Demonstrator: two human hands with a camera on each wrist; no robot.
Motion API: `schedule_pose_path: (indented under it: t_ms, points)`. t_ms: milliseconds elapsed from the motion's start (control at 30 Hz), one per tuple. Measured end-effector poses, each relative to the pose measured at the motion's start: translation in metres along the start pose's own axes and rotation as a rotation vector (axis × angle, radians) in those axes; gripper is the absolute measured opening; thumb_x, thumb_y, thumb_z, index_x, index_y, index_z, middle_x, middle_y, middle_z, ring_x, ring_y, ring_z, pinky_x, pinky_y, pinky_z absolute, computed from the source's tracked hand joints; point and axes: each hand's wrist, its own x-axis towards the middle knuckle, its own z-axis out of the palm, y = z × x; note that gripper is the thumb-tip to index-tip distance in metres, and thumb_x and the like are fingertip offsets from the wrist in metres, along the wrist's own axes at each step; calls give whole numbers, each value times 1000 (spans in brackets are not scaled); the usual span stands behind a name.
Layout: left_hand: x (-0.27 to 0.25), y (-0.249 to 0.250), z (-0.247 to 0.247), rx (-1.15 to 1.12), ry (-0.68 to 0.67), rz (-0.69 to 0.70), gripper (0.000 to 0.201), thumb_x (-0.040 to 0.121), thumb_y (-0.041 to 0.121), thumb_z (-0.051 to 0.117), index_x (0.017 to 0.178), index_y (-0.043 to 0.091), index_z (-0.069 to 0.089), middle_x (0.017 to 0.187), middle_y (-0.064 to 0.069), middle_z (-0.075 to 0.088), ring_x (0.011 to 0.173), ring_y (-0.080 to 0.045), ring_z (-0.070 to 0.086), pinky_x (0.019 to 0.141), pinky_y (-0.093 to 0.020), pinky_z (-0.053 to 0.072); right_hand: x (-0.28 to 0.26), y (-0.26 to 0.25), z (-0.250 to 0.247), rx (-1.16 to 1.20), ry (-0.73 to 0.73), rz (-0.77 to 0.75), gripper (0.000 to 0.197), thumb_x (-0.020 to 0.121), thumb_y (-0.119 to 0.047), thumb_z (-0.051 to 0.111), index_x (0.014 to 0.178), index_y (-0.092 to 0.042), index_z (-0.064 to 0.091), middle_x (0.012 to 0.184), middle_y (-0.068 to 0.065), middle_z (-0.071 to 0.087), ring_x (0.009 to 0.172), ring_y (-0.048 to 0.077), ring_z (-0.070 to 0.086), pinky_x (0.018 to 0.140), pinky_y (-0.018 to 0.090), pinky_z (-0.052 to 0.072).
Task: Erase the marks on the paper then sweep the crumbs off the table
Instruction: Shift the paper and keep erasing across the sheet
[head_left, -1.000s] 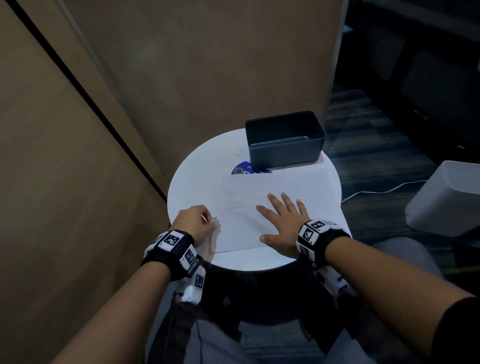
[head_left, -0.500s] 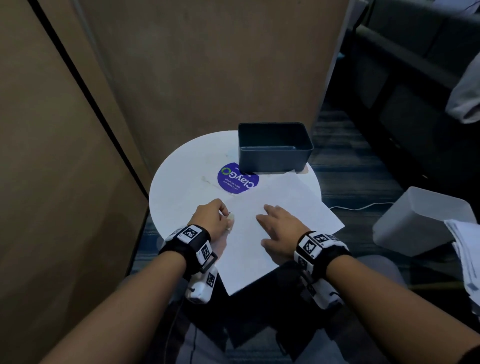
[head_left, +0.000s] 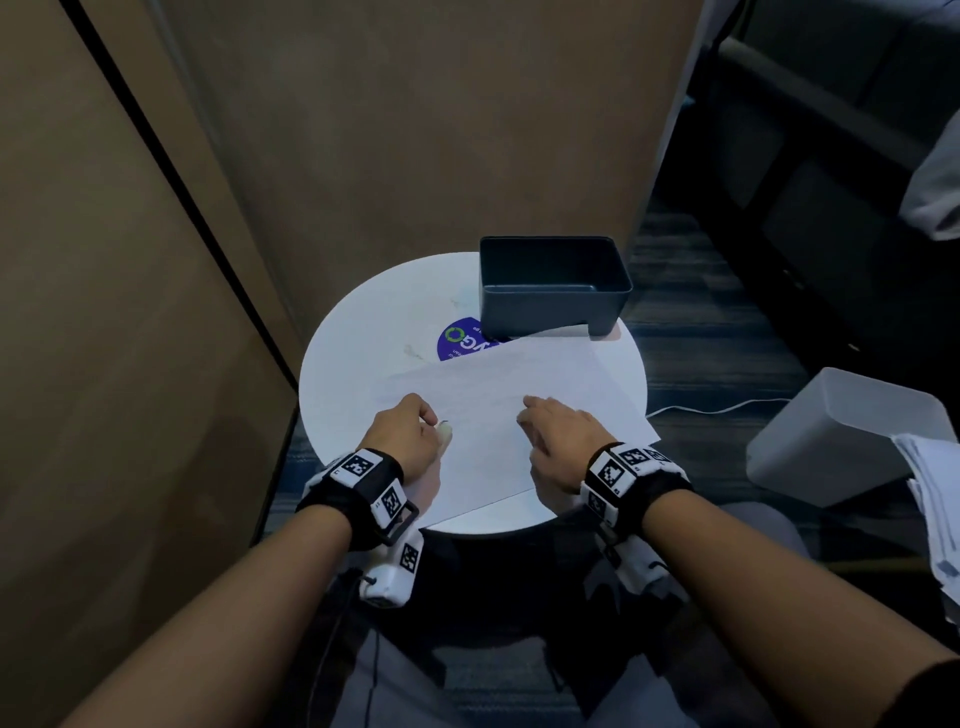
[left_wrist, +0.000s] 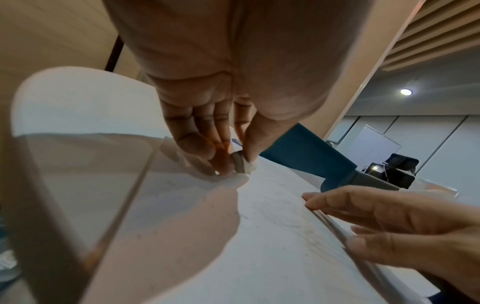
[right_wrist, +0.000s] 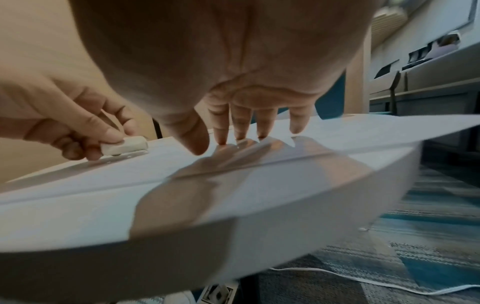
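A small round white table (head_left: 363, 332) is seen in front of brown wall panels (head_left: 156, 260), with dark striped carpet (head_left: 701, 338) on the right. On the near left part of the table, a small white eraser (right_wrist: 124, 145) is pinched by the curled fingers and thumb of the left hand (head_left: 402, 434) and is pressed on the left edge of the paper (head_left: 498, 395). The paper lies tilted across the table, and its right corner hangs over the rim. Faint pencil marks (left_wrist: 285, 218) are seen on it. To the right, the right hand (head_left: 558, 441) is spread, with its straight fingertips (right_wrist: 240, 134) pressed on the paper. A purple round sticker (head_left: 460, 338) is partly covered by the paper's far edge. At the far side a dark blue bin (head_left: 553, 306) stands; nothing is seen in it. On the floor at the right, a white container (head_left: 831, 441) and a white cable (head_left: 727, 408) are seen.
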Motion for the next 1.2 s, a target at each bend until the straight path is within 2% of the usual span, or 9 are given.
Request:
schedule_pose_path:
  t_ms: [167,300,367,433,533,767,867,1000,1200]
  points:
    - [0,9,10,-69,-37,69,12,92,18,58,101,25,58,91,5,68,88,-19,63,67,-26,44,-4,-17,-3,180,148,-30,37,95,-30,55,131,-20,57,128,5,58,116,24,54,100,34,42]
    - [1,1,-3,175,-27,217,27,93,24,62,119,24,59,130,0,60,116,-20,57,93,-30,45,-2,-36,-2,219,74,-100,38,99,-34,53,135,-23,56,126,6,58,114,19,56,98,31,42]
    - [0,-8,-11,412,-120,274,58,85,41,70,137,29,49,155,6,36,137,-22,40,106,-43,39,1,-43,2,167,23,-146,39,96,-31,56,135,-27,57,128,4,57,116,21,54,100,36,44]
    - [-4,-16,-14,542,-231,268,85,78,55,72,150,33,32,164,11,11,147,-21,22,110,-52,30,4,-50,7,103,-9,-174,37,92,-28,61,129,-29,60,122,3,58,112,24,54,95,41,47]
    - [-5,-22,-11,643,-252,270,97,77,61,71,154,38,17,165,13,3,149,-21,13,111,-53,24,8,-60,7,100,-4,-124,32,89,-28,64,121,-25,61,114,4,59,107,24,56,89,38,49]
    - [0,-15,-4,734,-148,310,105,62,72,75,146,41,22,154,4,22,140,-27,26,108,-51,26,13,-70,8,205,-31,0,40,82,-14,66,120,-20,55,109,6,56,102,25,57,78,33,48]
    - [4,-13,-2,733,-201,302,112,65,71,75,152,35,13,163,-1,5,150,-31,7,114,-56,19,14,-69,10,187,-4,-16,22,88,-20,65,110,-17,64,107,7,52,101,26,57,86,37,50]
    - [6,-36,7,685,-290,250,131,64,78,68,151,39,-23,159,7,-34,149,-28,-25,118,-60,-2,10,-78,18,209,48,-50,17,93,-32,60,101,-18,66,100,8,60,93,25,60,84,40,52]
    - [15,-42,8,667,-318,269,137,60,84,66,146,42,-32,153,11,-42,145,-25,-33,116,-62,-9,8,-77,15,96,67,25,17,91,-31,60,90,-15,62,97,11,64,91,30,62,75,36,52]
